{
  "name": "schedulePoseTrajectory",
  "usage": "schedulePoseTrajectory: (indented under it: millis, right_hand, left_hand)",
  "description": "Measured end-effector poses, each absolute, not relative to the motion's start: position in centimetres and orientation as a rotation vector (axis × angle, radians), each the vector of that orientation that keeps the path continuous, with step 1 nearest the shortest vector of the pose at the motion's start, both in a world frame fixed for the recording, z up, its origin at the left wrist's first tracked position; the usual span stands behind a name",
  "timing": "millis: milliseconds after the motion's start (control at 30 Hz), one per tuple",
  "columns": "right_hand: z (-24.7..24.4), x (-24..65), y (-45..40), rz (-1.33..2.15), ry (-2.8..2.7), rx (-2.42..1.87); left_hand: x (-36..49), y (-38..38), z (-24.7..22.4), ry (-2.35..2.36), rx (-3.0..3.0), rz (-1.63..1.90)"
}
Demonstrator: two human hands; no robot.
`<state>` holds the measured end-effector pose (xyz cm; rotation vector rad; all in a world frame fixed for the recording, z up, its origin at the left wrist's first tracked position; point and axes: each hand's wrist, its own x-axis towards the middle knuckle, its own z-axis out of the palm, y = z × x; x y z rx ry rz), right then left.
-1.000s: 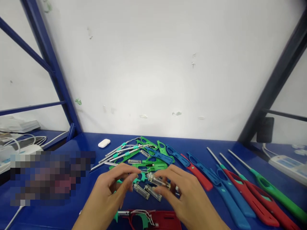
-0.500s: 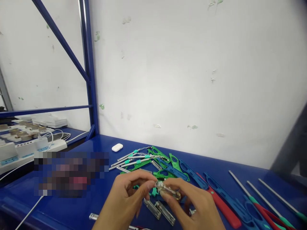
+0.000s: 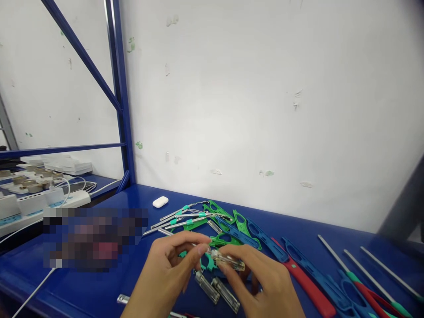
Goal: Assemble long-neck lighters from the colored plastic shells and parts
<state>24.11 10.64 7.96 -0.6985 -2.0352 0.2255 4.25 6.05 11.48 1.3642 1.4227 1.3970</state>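
A clear plastic lighter tank (image 3: 232,262) is held nearly level between the thumb and fingers of my right hand (image 3: 265,276). Its pale valve end points towards my left hand (image 3: 175,260). There my left thumb and forefinger are pinched close together by that end; whatever small piece may be between them I cannot make out. Just below lie two more clear tanks, one (image 3: 207,287) left of the other (image 3: 225,295). Beyond my fingers, a further clear tank (image 3: 215,227) rests among green plastic handle halves (image 3: 218,212).
Metal rods with teal collars (image 3: 185,216) lie behind my left hand. Blue handle halves (image 3: 268,240), a red handle piece (image 3: 308,282) and several long rods (image 3: 367,276) stretch to the right. A white earbud case (image 3: 160,202) sits at the back; power strips (image 3: 66,205) are far left.
Both hands have shifted slightly left with the tank, which now lies more level. My left fingertips have drawn slightly away from its valve end. The view has moved a little.
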Motion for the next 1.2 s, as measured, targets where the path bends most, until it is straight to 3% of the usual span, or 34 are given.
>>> schedulePoseTrajectory:
  millis: [533,800,1200]
  right_hand:
    - [8.03,23.99,10.63,0.227,-2.038,-0.671]
    - [8.02,24.00,10.69,0.181,-2.047,-0.677]
    - [7.68,24.39,10.81,0.117,-2.111,-0.694]
  left_hand:
    - [4.35,5.91,11.72,1.369,1.365,1.598]
    - [4.22,6.18,10.93,1.243,1.354,1.557]
    - [4.20,5.52,11.50,1.492,1.516,1.425]
